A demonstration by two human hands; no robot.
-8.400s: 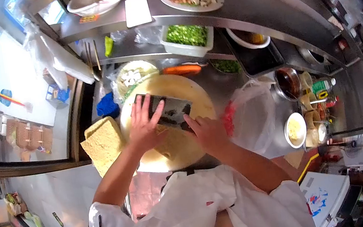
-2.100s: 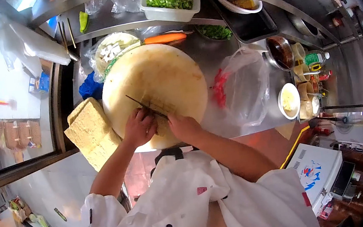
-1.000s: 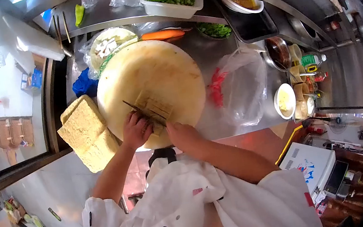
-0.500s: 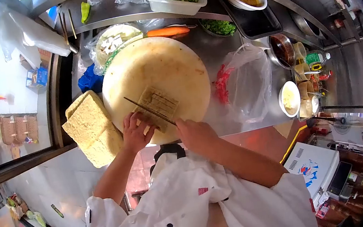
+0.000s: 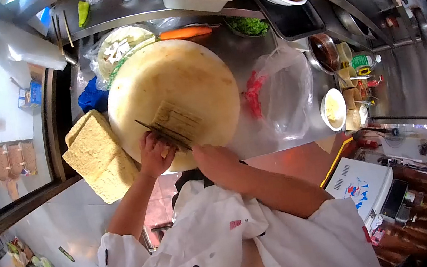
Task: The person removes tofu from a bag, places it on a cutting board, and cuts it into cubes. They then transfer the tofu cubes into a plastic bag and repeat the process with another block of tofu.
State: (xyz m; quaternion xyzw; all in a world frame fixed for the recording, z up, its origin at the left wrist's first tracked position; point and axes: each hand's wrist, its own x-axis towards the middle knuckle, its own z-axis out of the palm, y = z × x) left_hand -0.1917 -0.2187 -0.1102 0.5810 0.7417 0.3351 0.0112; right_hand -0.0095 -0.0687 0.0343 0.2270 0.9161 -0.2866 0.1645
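Observation:
A tan slab that looks like pressed tofu [image 5: 178, 115], scored with parallel cuts, lies on the round cutting board [image 5: 182, 64]. My right hand [image 5: 214, 160] is closed round the handle of a kitchen knife [image 5: 161, 132], seen nearly edge-on. The blade lies across the near part of the slab. My left hand [image 5: 156, 155] presses on the slab's near end with curled fingers, close beside the blade. A small pale piece shows by the fingertips. Left of the board, larger spongy tan slabs [image 5: 100, 160] are stacked, overlapping its rim.
Behind the board are a carrot [image 5: 185, 32], a bagged pale food [image 5: 117, 51] and a bowl of chopped greens [image 5: 248, 26]. A plastic bag [image 5: 287, 96] lies to the right, near a white bowl [image 5: 333, 109]. A tub of chopped scallions [image 5: 198, 2] stands on the shelf.
The knife and my left hand have shifted slightly towards me along the slab. The blade sits closer to the slab's near end. The whole view has moved a little.

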